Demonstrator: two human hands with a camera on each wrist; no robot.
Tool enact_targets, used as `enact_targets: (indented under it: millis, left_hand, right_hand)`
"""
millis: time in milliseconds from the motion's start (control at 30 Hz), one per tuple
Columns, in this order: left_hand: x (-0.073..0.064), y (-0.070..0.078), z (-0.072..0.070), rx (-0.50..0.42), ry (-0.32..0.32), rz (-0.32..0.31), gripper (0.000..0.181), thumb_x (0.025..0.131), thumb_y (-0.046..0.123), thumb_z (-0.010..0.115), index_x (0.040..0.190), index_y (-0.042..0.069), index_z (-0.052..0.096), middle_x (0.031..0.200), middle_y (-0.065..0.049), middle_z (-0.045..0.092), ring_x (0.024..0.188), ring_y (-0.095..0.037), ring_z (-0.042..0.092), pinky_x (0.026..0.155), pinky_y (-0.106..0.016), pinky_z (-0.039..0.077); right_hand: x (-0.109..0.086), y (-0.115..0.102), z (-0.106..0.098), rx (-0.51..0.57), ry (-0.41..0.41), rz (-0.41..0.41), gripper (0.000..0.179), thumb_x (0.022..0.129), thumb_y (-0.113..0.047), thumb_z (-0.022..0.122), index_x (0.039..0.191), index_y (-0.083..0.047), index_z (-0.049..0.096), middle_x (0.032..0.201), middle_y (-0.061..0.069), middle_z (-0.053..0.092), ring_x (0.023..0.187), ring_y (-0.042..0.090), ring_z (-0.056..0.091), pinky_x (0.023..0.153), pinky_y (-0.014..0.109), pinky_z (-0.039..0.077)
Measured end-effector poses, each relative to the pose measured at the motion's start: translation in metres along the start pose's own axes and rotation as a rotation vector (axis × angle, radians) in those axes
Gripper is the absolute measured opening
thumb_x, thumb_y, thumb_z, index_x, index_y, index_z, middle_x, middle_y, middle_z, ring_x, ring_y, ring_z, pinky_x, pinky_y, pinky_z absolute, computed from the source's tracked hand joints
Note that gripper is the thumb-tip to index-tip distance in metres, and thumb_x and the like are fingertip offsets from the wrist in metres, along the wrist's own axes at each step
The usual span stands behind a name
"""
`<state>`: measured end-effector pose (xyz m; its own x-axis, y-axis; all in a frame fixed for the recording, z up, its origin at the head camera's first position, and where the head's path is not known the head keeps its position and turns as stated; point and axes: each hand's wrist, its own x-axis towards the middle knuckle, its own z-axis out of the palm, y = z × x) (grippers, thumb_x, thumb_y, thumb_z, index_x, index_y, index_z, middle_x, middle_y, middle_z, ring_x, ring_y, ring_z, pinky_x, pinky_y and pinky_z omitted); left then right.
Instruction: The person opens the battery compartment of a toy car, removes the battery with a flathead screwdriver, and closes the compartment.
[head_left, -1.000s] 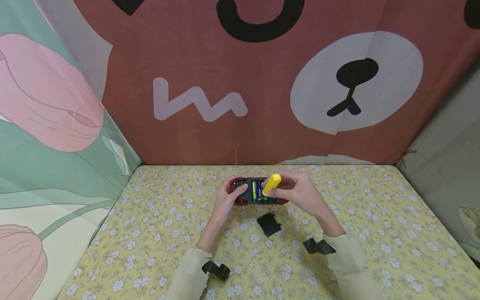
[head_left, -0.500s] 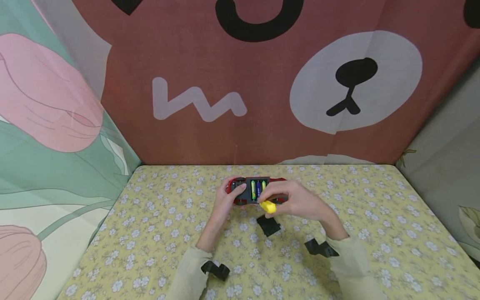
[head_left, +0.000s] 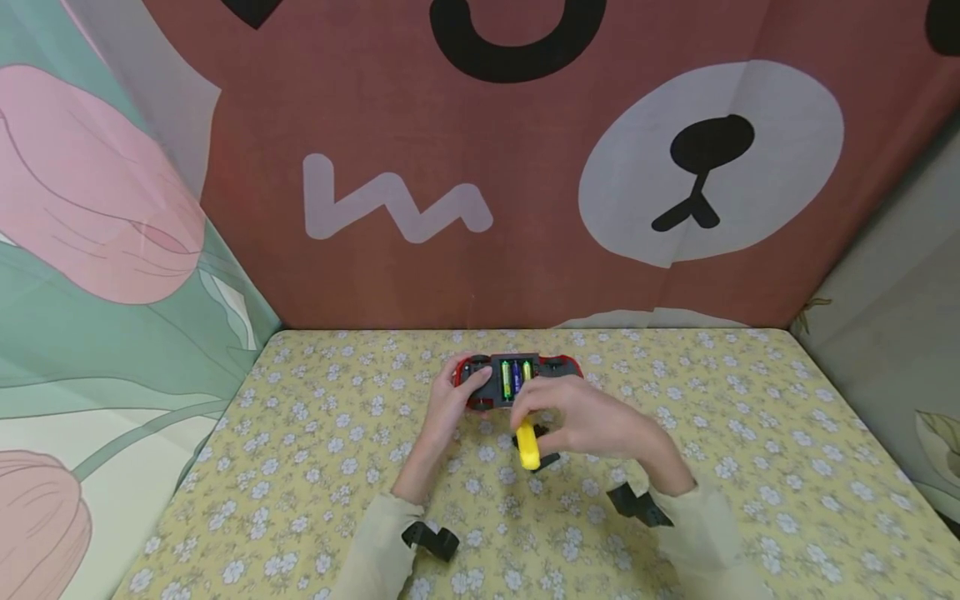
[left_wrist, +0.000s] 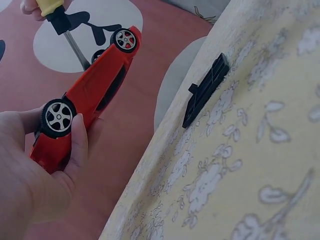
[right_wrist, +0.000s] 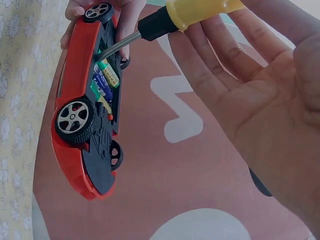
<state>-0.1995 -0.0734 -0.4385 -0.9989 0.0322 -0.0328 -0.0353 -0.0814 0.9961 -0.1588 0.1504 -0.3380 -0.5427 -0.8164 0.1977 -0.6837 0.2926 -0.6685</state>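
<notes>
My left hand (head_left: pixel 444 404) grips a red toy car (right_wrist: pixel 82 65) by one end, its black underside turned up. Several batteries (right_wrist: pixel 103 84), green and blue, lie side by side in the car's uncovered battery compartment. In my right hand (head_left: pixel 588 417) is a screwdriver with a yellow handle (head_left: pixel 528 448) and a black collar, pinched between thumb and fingers. Its metal shaft (right_wrist: pixel 120 45) slants into the compartment's edge, the tip close against the end of a battery. Part of the car is hidden behind my right hand in the head view.
A black battery cover (left_wrist: pixel 205 92) lies on the flowered tablecloth (head_left: pixel 315 467), just below the car and partly behind the screwdriver in the head view. Printed cloth walls (head_left: pixel 390 275) stand behind and at both sides. Each wrist wears a black mount (head_left: pixel 431 542).
My right hand has drawn toward me and tilted the screwdriver, so its handle now points down over the battery cover. More of the batteries shows. My left hand and the car stay nearly still.
</notes>
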Motion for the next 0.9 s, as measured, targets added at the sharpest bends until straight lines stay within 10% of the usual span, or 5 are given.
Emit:
enact_targets:
  millis: [300, 700, 900]
  left_hand:
    - [0.0020, -0.0001, 0.0004, 0.005, 0.024, -0.029, 0.048, 0.100, 0.028, 0.070, 0.140, 0.004, 0.057, 0.116, -0.019, 0.067, 0.073, -0.016, 0.069, 0.055, -0.034, 0.062]
    - [0.0016, 0.0017, 0.0010, 0.007, 0.015, -0.025, 0.045, 0.098, 0.027, 0.073, 0.135, 0.005, 0.059, 0.112, -0.016, 0.067, 0.073, -0.016, 0.070, 0.058, -0.042, 0.064]
    - [0.0008, 0.0018, 0.0008, -0.007, 0.014, -0.026, 0.044, 0.098, 0.026, 0.073, 0.134, 0.005, 0.060, 0.112, -0.017, 0.067, 0.075, -0.017, 0.070, 0.058, -0.039, 0.063]
  right_hand:
    - [0.0036, -0.0076, 0.0052, -0.104, -0.047, 0.031, 0.019, 0.088, -0.014, 0.085, 0.104, -0.017, 0.075, 0.106, -0.010, 0.066, 0.101, 0.010, 0.063, 0.087, 0.031, 0.058]
    - [-0.0032, -0.0027, -0.0007, -0.072, 0.398, 0.119, 0.027, 0.090, 0.000, 0.079, 0.115, -0.005, 0.074, 0.115, 0.008, 0.073, 0.103, 0.024, 0.071, 0.081, 0.041, 0.063]
    - [-0.0045, -0.0013, -0.0032, -0.088, 0.434, 0.154, 0.025, 0.090, -0.002, 0.080, 0.114, -0.006, 0.076, 0.114, 0.008, 0.074, 0.100, 0.024, 0.072, 0.076, 0.034, 0.062]
